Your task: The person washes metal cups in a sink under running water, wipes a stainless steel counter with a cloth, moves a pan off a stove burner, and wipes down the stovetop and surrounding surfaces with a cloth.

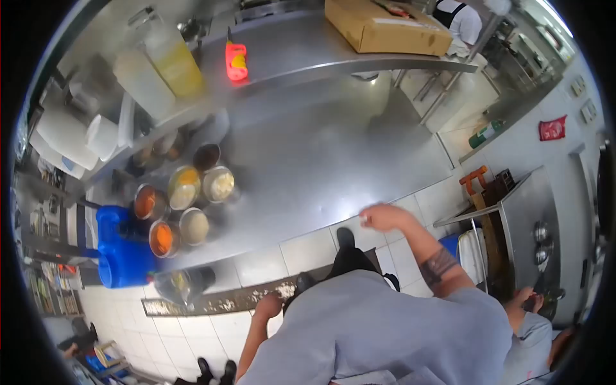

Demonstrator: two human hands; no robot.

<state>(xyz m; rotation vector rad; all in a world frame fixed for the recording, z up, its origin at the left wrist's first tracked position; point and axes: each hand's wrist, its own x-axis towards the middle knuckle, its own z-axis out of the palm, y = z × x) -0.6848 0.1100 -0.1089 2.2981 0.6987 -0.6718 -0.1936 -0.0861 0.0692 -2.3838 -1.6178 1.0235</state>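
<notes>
My right hand (384, 217) is held out beyond the near edge of the steel table (301, 173), over the tiled floor. Its fingers are curled together, and a small pale spot shows at the fingertips, too small to name. Low beside my body is my left hand (269, 305), above a dark floor grate with white scraps; its fingers are too blurred to read. On the table's left part stand several metal containers of food: one with an orange filling (164, 239), one with a pale filling (194, 226), and one with white pieces (222, 184).
A blue jug (119, 247) and a clear container (184, 285) stand by the table's left end. The raised shelf holds a cardboard box (391, 31), a red-orange tool (236, 61) and a bottle of yellow liquid (172, 61). Other people are at lower right, top right and lower left.
</notes>
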